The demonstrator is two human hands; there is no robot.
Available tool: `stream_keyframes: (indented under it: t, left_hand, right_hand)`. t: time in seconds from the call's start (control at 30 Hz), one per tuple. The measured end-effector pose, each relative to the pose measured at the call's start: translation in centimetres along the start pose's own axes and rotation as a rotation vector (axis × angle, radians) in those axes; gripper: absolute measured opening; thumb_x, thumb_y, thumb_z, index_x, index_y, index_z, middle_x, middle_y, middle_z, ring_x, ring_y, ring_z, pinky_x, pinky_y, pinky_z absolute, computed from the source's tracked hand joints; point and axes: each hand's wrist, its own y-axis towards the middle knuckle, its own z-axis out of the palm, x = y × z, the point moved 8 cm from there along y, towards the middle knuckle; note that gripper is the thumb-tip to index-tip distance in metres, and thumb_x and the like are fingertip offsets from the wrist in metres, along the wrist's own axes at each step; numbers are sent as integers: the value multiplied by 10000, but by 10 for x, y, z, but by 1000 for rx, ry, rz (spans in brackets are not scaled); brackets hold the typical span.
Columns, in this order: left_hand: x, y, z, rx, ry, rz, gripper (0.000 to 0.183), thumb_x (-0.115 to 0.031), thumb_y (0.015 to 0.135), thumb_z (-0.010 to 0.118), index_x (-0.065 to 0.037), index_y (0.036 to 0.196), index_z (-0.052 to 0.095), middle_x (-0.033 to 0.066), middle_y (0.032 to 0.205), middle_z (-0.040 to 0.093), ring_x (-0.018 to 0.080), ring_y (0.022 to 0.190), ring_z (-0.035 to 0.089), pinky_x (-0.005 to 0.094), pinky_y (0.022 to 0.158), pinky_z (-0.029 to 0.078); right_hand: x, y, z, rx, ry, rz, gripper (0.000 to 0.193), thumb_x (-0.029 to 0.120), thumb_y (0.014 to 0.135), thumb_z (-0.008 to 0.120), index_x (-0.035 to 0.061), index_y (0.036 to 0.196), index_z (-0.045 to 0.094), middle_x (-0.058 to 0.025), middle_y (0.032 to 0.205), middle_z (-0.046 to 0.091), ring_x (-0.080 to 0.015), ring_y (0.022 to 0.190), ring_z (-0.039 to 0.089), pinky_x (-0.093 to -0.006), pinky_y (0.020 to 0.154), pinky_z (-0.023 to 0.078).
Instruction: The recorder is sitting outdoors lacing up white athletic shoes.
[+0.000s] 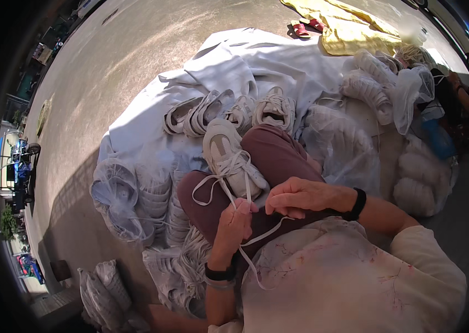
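two bent hands over one white shoe

from where i stand, the white sneaker (233, 158) sits across the person's folded legs (273, 145), toe pointing away or inward, i cannot say which. the left hand (236, 222) rises from a nearly upright forearm, thumb and fingers closed in a tight pinch on the lace (230, 191). the right hand (296, 195) reaches in from the right, wrist bent, fingers loosely curled (whether any lace is caught in them, i can't tell). just beyond the sneaker, more shoes (273, 109) line the white sheet (229, 64).
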Motion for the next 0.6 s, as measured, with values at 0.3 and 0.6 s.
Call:
stream_keyframes:
  t: [0.3, 0.6]
  left_hand:
    - [-26, -45, 107, 520, 453, 387, 233, -205, 983, 419, -15, 919, 536, 82, 687, 525, 193, 593, 494, 304, 592, 415]
    - [0, -45, 76, 516, 368, 23, 306, -259, 991, 435, -2, 1056, 589, 77, 842, 636, 144, 732, 585, 274, 696, 472]
  right_hand:
    - [-44, 53, 26, -41, 605, 312, 332, 335, 957, 511, 26, 1063, 569, 13, 695, 545, -69, 496, 493, -215, 434, 402]
    - [-31, 9, -4, 242, 431, 262, 161, 150, 947, 534, -1, 941, 588, 65, 553, 401, 2, 394, 303, -164, 346, 237]
